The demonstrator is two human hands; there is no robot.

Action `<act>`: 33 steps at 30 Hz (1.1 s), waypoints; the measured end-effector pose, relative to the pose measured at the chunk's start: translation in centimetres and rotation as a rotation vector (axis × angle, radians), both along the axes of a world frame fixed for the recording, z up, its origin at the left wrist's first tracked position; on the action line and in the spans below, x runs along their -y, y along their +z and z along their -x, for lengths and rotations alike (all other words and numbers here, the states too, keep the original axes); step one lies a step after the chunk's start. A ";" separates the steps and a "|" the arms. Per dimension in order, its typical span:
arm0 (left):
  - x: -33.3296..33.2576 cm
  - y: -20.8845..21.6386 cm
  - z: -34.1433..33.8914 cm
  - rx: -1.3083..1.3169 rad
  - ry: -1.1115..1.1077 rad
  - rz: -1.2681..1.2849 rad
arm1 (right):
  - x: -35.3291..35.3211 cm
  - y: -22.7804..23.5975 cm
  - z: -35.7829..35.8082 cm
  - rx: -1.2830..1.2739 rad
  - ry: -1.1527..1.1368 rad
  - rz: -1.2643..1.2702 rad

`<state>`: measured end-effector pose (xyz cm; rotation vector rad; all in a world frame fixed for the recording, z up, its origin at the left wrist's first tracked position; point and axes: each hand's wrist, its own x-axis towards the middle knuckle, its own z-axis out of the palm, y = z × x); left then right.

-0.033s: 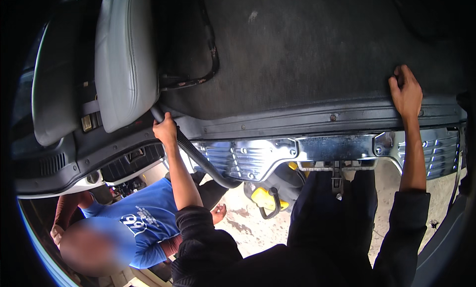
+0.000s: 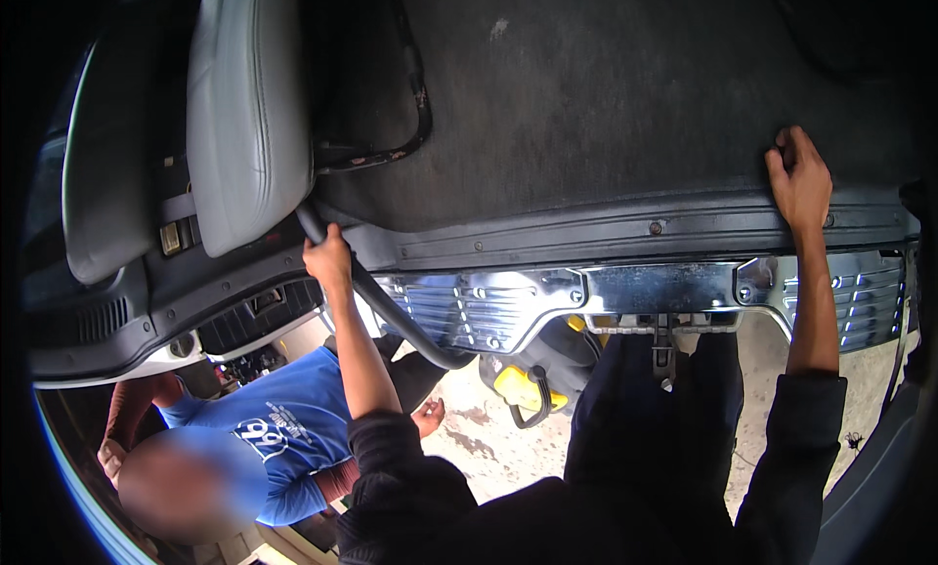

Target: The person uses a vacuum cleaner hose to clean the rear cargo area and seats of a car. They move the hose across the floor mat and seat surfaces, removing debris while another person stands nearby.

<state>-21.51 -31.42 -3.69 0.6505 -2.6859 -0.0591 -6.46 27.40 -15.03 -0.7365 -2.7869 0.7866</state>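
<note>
My left hand [image 2: 329, 257] is closed round a dark vacuum hose [image 2: 399, 316] just below the grey seat. From my grip the hose's upper end [image 2: 311, 220] runs up beside the seat's lower corner, where its tip is hidden. Its lower part hangs over the shiny metal step and bends toward the ground. On the right, my right hand [image 2: 803, 184] rests at the edge of the dark floor carpet [image 2: 586, 106], fingers curled in. Nothing shows in it.
A grey seat [image 2: 249, 125] with a bent metal bar [image 2: 422, 106] stands at left. Shiny step plates [image 2: 459, 306] line the sill [image 2: 547, 228]. Below are a black-and-yellow machine [image 2: 523, 387], probably the vacuum, and a person in a blue shirt [image 2: 264, 409] close to my left arm.
My left hand has shifted very slightly down and right with the hose. The hose's ribs, distinct before, are now blurred. My right hand stays in place.
</note>
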 end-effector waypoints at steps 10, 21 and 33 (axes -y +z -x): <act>-1.3 1.7 -6.1 0.048 0.006 -0.149 | 0.0 0.1 0.1 -0.002 -0.019 0.007; -4.6 2.0 -15.2 0.035 0.014 -0.308 | 0.0 0.2 0.2 -0.004 0.004 -0.010; -3.3 1.7 -17.3 0.049 0.039 -0.443 | -0.1 0.3 0.3 -0.029 -0.015 0.012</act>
